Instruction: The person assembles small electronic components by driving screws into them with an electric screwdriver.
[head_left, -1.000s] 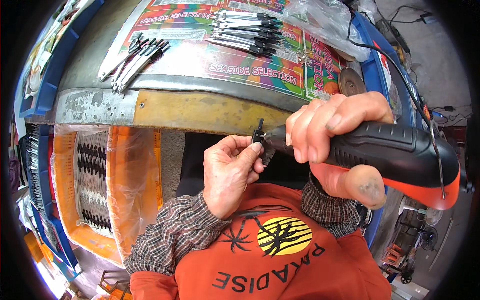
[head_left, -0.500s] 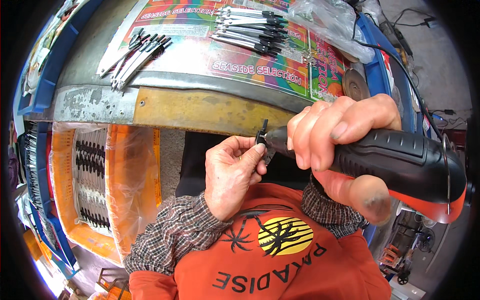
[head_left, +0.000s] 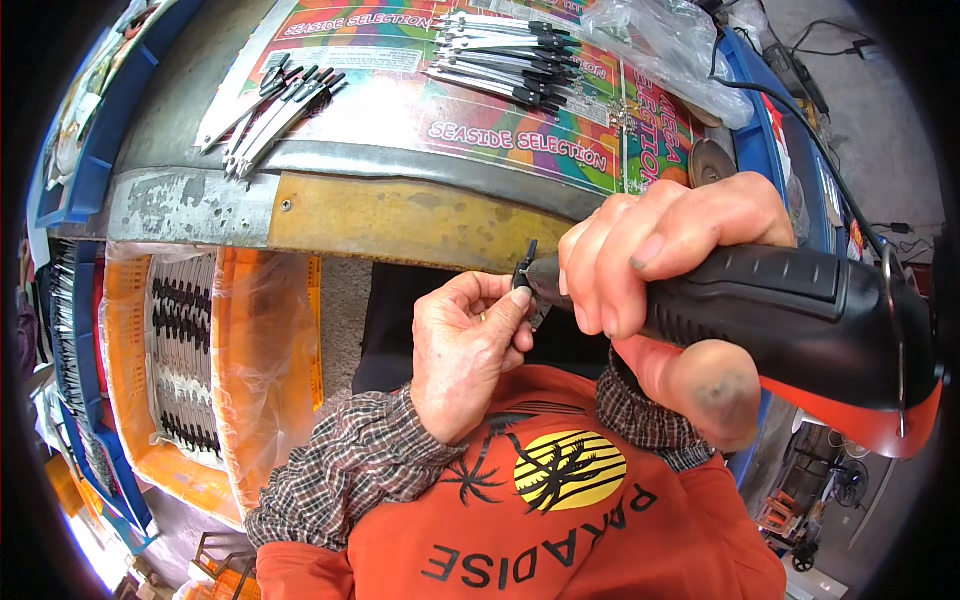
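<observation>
In front of the bench edge, my left hand (head_left: 462, 350) pinches a small black piece (head_left: 522, 272) between thumb and fingertips. My right hand (head_left: 672, 255) is wrapped round a black and red electric screwdriver (head_left: 775, 290), held nearly level. Its nose meets the black piece beside my left fingertips; the exact contact is hidden. On the bench lie a small fanned group of flat white metal strips with black ends (head_left: 275, 115) at the left and a larger pile of similar strips (head_left: 500, 62) farther right.
A printed sheet (head_left: 350, 95) covers the bench, with scattered small screws (head_left: 625, 115), a round metal dish (head_left: 711, 162) and a clear plastic bag (head_left: 665, 50). Left of my legs stands an orange crate (head_left: 238, 350) of stacked strips. Blue bins (head_left: 85, 185) flank the bench; a black cable (head_left: 810, 135) hangs right.
My right hand and the screwdriver have moved slightly left, and the nose now sits closer against the black piece, covering the metal bit seen before. My left hand has barely moved.
</observation>
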